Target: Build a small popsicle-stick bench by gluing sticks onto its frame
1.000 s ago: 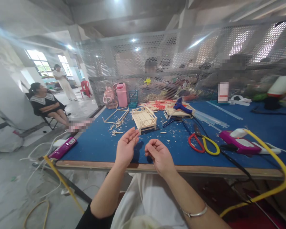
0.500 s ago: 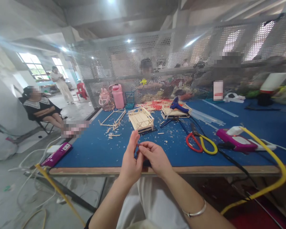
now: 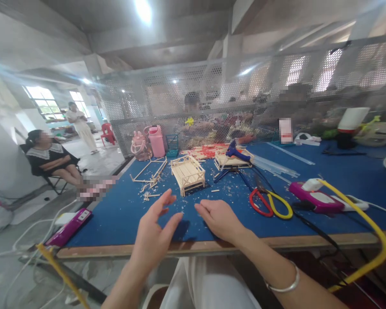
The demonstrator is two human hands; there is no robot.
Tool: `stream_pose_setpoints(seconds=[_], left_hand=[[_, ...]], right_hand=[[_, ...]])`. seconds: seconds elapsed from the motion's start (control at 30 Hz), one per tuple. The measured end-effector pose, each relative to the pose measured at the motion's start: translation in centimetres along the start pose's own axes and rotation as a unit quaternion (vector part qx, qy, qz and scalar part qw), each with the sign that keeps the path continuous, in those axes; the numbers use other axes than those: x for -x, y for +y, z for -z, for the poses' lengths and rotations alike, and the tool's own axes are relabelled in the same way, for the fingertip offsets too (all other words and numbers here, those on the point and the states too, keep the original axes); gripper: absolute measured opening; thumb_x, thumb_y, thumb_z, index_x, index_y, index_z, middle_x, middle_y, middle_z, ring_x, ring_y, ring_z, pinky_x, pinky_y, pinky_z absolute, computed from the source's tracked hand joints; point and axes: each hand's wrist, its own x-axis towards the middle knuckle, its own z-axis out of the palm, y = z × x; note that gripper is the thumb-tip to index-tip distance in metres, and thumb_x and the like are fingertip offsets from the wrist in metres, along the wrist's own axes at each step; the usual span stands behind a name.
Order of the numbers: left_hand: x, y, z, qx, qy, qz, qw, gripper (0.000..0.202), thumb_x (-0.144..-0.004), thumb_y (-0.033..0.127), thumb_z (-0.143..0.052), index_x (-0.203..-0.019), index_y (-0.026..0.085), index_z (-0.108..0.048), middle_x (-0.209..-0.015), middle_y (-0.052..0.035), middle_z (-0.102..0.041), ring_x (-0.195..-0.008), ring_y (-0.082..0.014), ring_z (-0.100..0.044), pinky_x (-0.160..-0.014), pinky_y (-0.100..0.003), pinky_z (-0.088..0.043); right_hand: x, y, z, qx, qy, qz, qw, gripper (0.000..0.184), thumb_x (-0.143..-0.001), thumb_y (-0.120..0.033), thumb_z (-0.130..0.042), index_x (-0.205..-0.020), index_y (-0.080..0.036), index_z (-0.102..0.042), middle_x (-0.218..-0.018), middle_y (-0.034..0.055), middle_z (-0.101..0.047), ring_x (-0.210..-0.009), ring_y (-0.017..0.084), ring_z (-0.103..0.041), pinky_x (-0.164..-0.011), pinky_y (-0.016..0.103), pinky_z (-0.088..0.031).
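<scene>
My left hand [image 3: 157, 229] is held over the front of the blue table with its fingers apart and nothing visible between them. To its right, my right hand [image 3: 220, 219] has its fingers curled together; whatever they may hold is hidden. Beyond both hands stands a small bed-shaped model made of wooden sticks [image 3: 188, 174], with crossed-stick railings. An open stick frame [image 3: 151, 169] lies to its left. A blue glue gun [image 3: 236, 152] rests on another stick model [image 3: 220, 161] at the right. Neither hand touches these things.
Scissors with red and yellow handles [image 3: 270, 204] lie right of my hands, near clear glue sticks [image 3: 276, 165] and a purple power strip [image 3: 318, 197]. A yellow cable [image 3: 373, 223] loops over the table's front edge. Red-tipped sticks [image 3: 209, 151] lie behind. A person [image 3: 53, 154] sits at left.
My hands were together with fingers touching; now they have parted. The left moved left and its fingers spread, while the right shifted slightly right. The view has tilted up a little.
</scene>
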Motion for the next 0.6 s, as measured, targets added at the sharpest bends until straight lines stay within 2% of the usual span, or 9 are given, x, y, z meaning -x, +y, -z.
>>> stream_pose_setpoints(seconds=[0.07, 0.13, 0.2, 0.23, 0.27, 0.3, 0.37, 0.5, 0.6], left_hand=[[-1.1, 0.3, 1.1, -0.036, 0.004, 0.01, 0.999, 0.031, -0.076, 0.038, -0.056, -0.097, 0.019, -0.069, -0.091, -0.0064, -0.072, -0.08, -0.0188, -0.066, -0.072, -0.03, -0.051], [-2.0, 0.4, 1.8, -0.078, -0.015, 0.025, 0.996, 0.024, -0.074, 0.039, -0.057, -0.076, 0.019, -0.071, -0.074, -0.004, -0.072, -0.064, -0.0164, -0.063, -0.061, -0.027, -0.048], [-2.6, 0.3, 1.8, -0.122, -0.038, 0.043, 0.991, 0.024, -0.068, 0.042, -0.063, -0.061, 0.019, -0.067, -0.057, -0.0009, -0.066, -0.052, -0.014, -0.056, -0.052, -0.024, -0.043], [-2.7, 0.1, 1.7, -0.143, -0.044, 0.049, 0.988, 0.028, -0.065, 0.044, -0.065, -0.054, 0.019, -0.062, -0.05, 0.0007, -0.061, -0.048, -0.0127, -0.052, -0.048, -0.023, -0.039], [-2.8, -0.1, 1.4, -0.161, -0.046, 0.05, 0.985, 0.033, -0.064, 0.047, -0.065, -0.049, 0.019, -0.057, -0.045, 0.0021, -0.056, -0.045, -0.0114, -0.047, -0.046, -0.023, -0.035], [-3.0, -0.3, 1.2, -0.172, -0.046, 0.044, 0.983, 0.037, -0.065, 0.049, -0.063, -0.046, 0.019, -0.052, -0.043, 0.0031, -0.051, -0.043, -0.0104, -0.043, -0.045, -0.023, -0.032], [-3.5, -0.8, 0.8, -0.173, -0.044, 0.025, 0.984, 0.041, -0.071, 0.051, -0.055, -0.047, 0.019, -0.048, -0.043, 0.0039, -0.046, -0.044, -0.0098, -0.04, -0.046, -0.023, -0.03], [-5.9, -1.8, 0.7, -0.161, -0.028, 0.035, 0.986, 0.032, -0.075, 0.043, -0.05, -0.054, 0.019, -0.052, -0.046, 0.004, -0.048, -0.047, -0.011, -0.042, -0.05, -0.023, -0.032], [-8.1, -2.7, 0.9, -0.137, -0.036, 0.086, 0.986, 0.03, -0.074, 0.04, -0.052, -0.053, 0.019, -0.055, -0.047, 0.0024, -0.054, -0.048, -0.0122, -0.048, -0.051, -0.023, -0.035]], right_hand=[[-0.4, 0.5, 1.2, 0.062, -0.045, 0.001, 0.997, 0.045, -0.093, -0.037, -0.033, -0.058, -0.018, -0.053, -0.063, 0.0047, -0.063, -0.062, 0.014, -0.055, -0.055, 0.026, -0.025], [-0.7, 0.7, 2.4, 0.106, -0.114, 0.001, 0.988, 0.039, -0.092, -0.034, -0.037, -0.064, -0.018, -0.058, -0.07, 0.006, -0.067, -0.069, 0.016, -0.058, -0.056, 0.026, -0.025], [-0.9, 0.4, 3.4, 0.134, -0.191, 0.019, 0.972, 0.014, -0.084, -0.024, -0.05, -0.082, -0.019, -0.063, -0.082, 0.006, -0.069, -0.076, 0.018, -0.06, -0.056, 0.025, -0.026], [-0.9, 0.2, 3.8, 0.141, -0.218, 0.036, 0.965, 0.014, -0.079, -0.018, -0.055, -0.091, -0.019, -0.062, -0.088, 0.0058, -0.069, -0.079, 0.018, -0.061, -0.057, 0.024, -0.027], [-1.0, -0.1, 4.1, 0.142, -0.231, 0.053, 0.961, 0.022, -0.074, -0.016, -0.059, -0.096, -0.019, -0.061, -0.092, 0.0056, -0.069, -0.081, 0.018, -0.061, -0.058, 0.024, -0.028], [-1.0, -0.5, 4.3, 0.14, -0.229, 0.066, 0.961, 0.024, -0.073, -0.017, -0.061, -0.096, -0.02, -0.061, -0.094, 0.0054, -0.068, -0.083, 0.018, -0.061, -0.059, 0.024, -0.03], [-1.0, -1.2, 4.4, 0.14, -0.2, 0.069, 0.967, 0.013, -0.078, -0.026, -0.057, -0.086, -0.019, -0.064, -0.091, 0.0058, -0.069, -0.082, 0.018, -0.061, -0.06, 0.025, -0.031], [-0.9, -1.6, 3.8, 0.157, -0.181, 0.044, 0.97, 0.043, -0.09, -0.04, -0.037, -0.069, -0.019, -0.069, -0.078, 0.0082, -0.071, -0.077, 0.02, -0.063, -0.06, 0.026, -0.033], [-0.5, -0.6, 3.5, 0.152, -0.189, 0.009, 0.97, 0.05, -0.092, -0.042, -0.03, -0.072, -0.018, -0.07, -0.081, 0.0098, -0.071, -0.078, 0.021, -0.064, -0.06, 0.027, -0.034]])
